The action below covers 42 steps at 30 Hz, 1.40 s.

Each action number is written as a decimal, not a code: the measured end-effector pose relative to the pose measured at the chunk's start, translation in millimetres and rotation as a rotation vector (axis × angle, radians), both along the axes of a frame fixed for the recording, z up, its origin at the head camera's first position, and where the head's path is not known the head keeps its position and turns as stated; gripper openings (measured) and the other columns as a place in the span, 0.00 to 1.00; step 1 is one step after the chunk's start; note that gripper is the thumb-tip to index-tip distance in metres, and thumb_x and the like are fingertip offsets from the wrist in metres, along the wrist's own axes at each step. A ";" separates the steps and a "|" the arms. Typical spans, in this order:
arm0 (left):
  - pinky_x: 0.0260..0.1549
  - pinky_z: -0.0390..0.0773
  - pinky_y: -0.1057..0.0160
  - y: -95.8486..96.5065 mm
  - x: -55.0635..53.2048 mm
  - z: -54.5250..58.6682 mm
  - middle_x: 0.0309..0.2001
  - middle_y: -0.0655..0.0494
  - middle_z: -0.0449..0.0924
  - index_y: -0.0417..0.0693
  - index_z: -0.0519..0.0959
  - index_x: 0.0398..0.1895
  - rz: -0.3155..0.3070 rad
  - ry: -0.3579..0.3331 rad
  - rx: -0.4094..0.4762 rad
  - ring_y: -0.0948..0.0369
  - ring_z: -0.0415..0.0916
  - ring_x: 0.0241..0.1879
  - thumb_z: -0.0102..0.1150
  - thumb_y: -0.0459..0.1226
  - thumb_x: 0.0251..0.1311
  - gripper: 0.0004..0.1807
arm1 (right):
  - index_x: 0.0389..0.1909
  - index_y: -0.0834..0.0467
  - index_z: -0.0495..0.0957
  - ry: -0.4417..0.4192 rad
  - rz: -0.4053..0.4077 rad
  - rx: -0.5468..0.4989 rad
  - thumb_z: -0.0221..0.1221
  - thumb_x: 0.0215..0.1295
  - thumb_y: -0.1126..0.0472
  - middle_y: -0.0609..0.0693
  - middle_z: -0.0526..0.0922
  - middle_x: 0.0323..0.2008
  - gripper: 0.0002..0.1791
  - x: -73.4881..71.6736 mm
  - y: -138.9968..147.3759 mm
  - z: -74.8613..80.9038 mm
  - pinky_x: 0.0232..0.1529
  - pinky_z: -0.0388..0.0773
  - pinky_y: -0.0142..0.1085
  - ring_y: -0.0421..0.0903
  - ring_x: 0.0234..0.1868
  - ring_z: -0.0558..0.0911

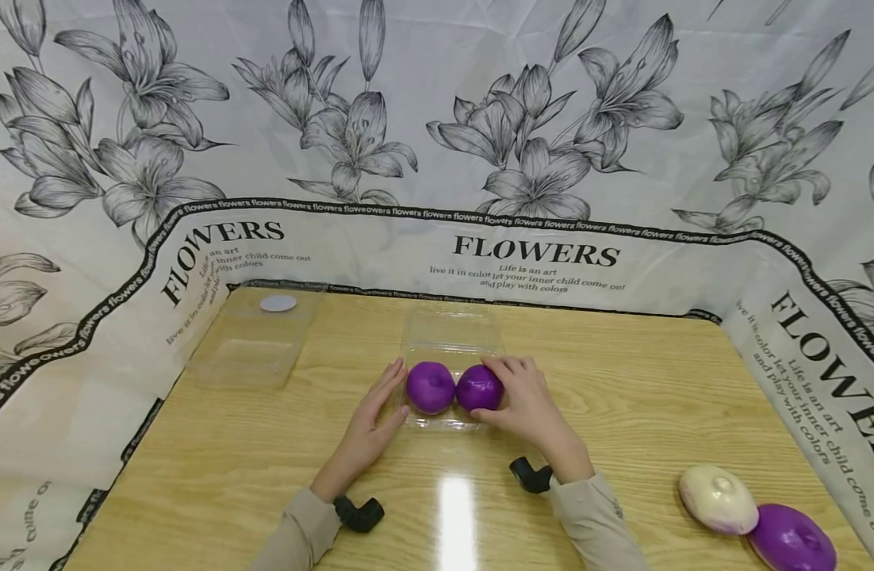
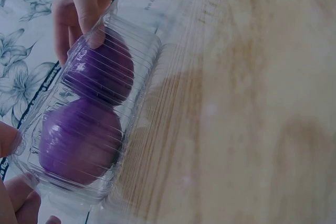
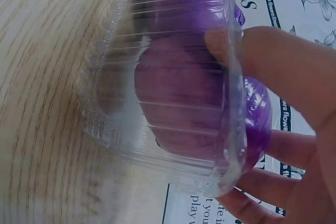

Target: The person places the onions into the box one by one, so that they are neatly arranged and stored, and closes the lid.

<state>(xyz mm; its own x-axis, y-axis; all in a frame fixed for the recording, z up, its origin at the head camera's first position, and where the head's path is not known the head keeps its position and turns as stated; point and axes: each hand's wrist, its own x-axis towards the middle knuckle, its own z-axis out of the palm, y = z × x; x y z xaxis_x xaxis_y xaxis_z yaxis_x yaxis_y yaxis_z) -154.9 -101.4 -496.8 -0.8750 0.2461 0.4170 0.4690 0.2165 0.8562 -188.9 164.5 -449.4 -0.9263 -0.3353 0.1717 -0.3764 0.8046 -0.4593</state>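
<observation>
A clear plastic clamshell box (image 1: 447, 423) lies with its lid (image 1: 453, 327) folded back on the table. Two purple turnips, a left one (image 1: 431, 388) and a right one (image 1: 479, 388), sit side by side in it. My left hand (image 1: 369, 416) holds the box's left end, thumb at the near corner and fingers farther back. With thumb and fingers, my right hand (image 1: 526, 400) grips the right turnip; the right wrist view shows the thumb (image 3: 273, 61) inside the ribbed wall. Through the plastic, the turnips' undersides (image 2: 86, 145) look paler.
Another clear box (image 1: 247, 357) with a white oval label (image 1: 277, 304) stands open at the back left. At the front right lie a cream turnip (image 1: 718, 498) and a purple one (image 1: 792, 538), touching. Patterned flower cloth (image 1: 380, 246) borders the wooden table (image 1: 622, 373).
</observation>
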 end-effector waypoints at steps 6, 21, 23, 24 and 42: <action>0.71 0.47 0.37 -0.1 1.4 -2.2 0.75 0.36 0.53 0.29 0.63 0.70 0.012 -0.007 -0.008 0.37 0.46 0.74 0.55 0.26 0.66 0.29 | 0.67 0.57 0.71 -0.009 0.000 0.002 0.78 0.44 0.50 0.57 0.78 0.58 0.46 2.2 -0.9 0.2 0.57 0.68 0.54 0.54 0.56 0.68; 0.72 0.47 0.39 -1.0 0.9 -3.3 0.75 0.37 0.53 0.31 0.63 0.71 0.010 -0.012 -0.020 0.39 0.46 0.75 0.55 0.28 0.67 0.29 | 0.57 0.67 0.75 -0.038 -0.077 -0.642 0.62 0.67 0.66 0.64 0.77 0.54 0.19 -18.8 14.7 -17.9 0.53 0.80 0.41 0.55 0.50 0.77; 0.72 0.47 0.38 -0.8 1.4 -3.0 0.75 0.37 0.53 0.31 0.63 0.70 0.010 -0.011 -0.021 0.39 0.46 0.75 0.55 0.27 0.67 0.29 | 0.59 0.69 0.72 -0.092 -0.130 -0.791 0.58 0.70 0.68 0.65 0.75 0.56 0.19 -21.2 16.2 -22.2 0.52 0.80 0.35 0.50 0.50 0.77; 0.72 0.47 0.38 -0.7 1.4 -2.8 0.75 0.37 0.53 0.31 0.63 0.70 0.011 -0.010 -0.023 0.39 0.46 0.75 0.55 0.27 0.67 0.29 | 0.61 0.70 0.70 -0.128 -0.155 -0.865 0.56 0.71 0.68 0.65 0.74 0.57 0.20 -22.3 16.7 -24.3 0.53 0.80 0.33 0.50 0.51 0.77; 0.72 0.47 0.39 -0.8 1.2 -1.7 0.75 0.36 0.53 0.30 0.63 0.70 0.008 -0.012 -0.024 0.39 0.46 0.75 0.55 0.27 0.67 0.29 | 0.77 0.63 0.47 -0.609 -0.029 -1.274 0.41 0.80 0.64 0.58 0.52 0.77 0.30 -29.2 15.6 -60.2 0.77 0.45 0.36 0.49 0.77 0.52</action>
<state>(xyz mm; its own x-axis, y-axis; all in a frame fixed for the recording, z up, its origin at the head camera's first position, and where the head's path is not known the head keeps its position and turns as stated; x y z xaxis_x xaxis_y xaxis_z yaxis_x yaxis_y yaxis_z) -153.7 -102.3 -498.5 -0.8818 0.2493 0.4003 0.4569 0.2411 0.8562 -218.1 180.1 -509.5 -0.9680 -0.2362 -0.0854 0.1510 -0.2753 -0.9494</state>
